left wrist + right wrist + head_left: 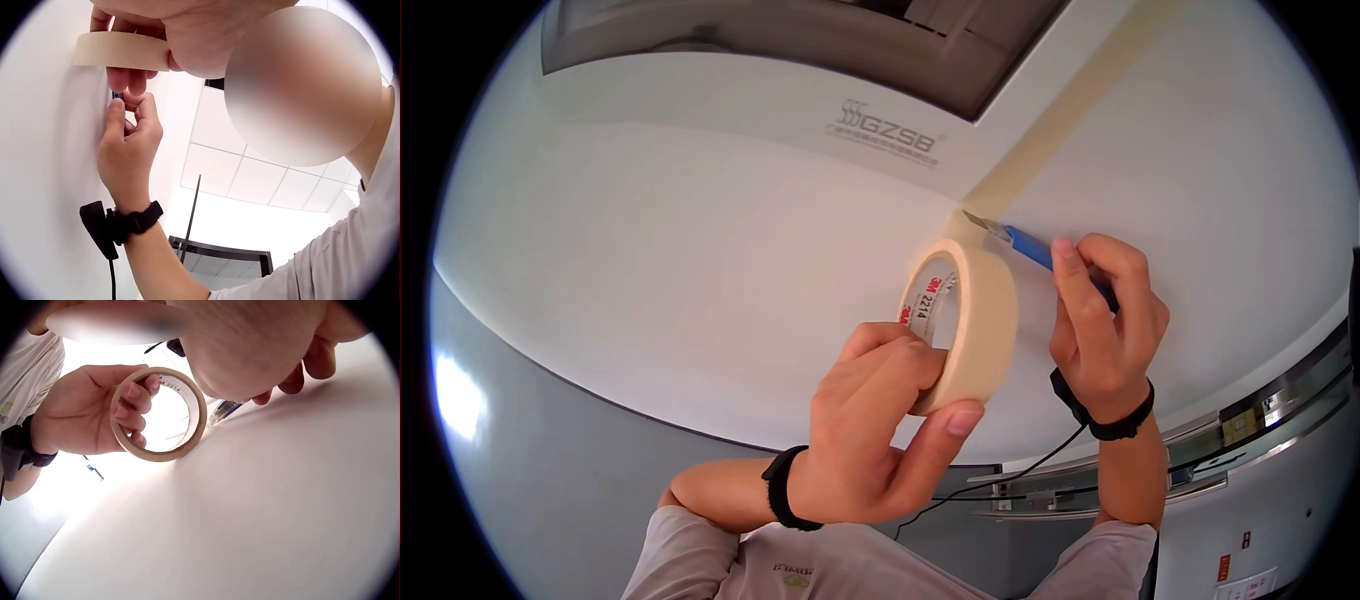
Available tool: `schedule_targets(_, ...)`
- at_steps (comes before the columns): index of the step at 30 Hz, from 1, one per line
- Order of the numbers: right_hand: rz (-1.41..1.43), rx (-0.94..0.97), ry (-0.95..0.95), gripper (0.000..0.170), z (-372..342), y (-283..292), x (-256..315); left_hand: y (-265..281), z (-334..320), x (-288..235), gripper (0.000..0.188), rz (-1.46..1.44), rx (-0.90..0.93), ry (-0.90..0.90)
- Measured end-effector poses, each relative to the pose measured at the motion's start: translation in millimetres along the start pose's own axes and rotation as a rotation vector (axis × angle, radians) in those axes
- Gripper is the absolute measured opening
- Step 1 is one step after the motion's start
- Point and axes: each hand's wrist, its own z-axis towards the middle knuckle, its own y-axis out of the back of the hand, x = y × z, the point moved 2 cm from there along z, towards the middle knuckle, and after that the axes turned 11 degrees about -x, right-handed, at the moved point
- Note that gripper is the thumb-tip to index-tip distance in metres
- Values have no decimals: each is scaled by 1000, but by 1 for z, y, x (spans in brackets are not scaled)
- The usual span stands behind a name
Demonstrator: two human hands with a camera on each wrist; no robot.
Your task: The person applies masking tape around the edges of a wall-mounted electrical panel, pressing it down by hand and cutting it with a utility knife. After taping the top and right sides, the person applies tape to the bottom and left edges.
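My left hand [870,420] grips a roll of cream masking tape [985,330], its fingers through the core and the thumb on the outer face. From the roll, tape runs up to a strip [1060,120] stuck along the white surface. My right hand [1105,310] holds a blue utility knife [1030,246], its blade extended and lying at the tape just above the roll. In the right wrist view the blade [219,415] shows close beside the roll [194,394]. The left wrist view shows the roll [119,50] edge-on, with the right hand [131,144] below it.
A dark window panel [800,50] sits at the top of the white surface, above printed grey lettering [890,132]. Black bands circle both wrists, and a thin cable [1040,462] hangs from the right one. A metal rail [1200,465] runs along the lower right.
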Motion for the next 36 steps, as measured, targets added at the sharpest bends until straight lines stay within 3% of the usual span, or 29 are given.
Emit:
schedule_targets(25, -17, 15, -8, 32, -10, 11, -6, -3, -1, -1, 21, -4, -13, 7)
schedule_targets(36, -3, 42, -32, 41, -7, 7, -6, 3, -2, -2, 18, -39, 11, 30)
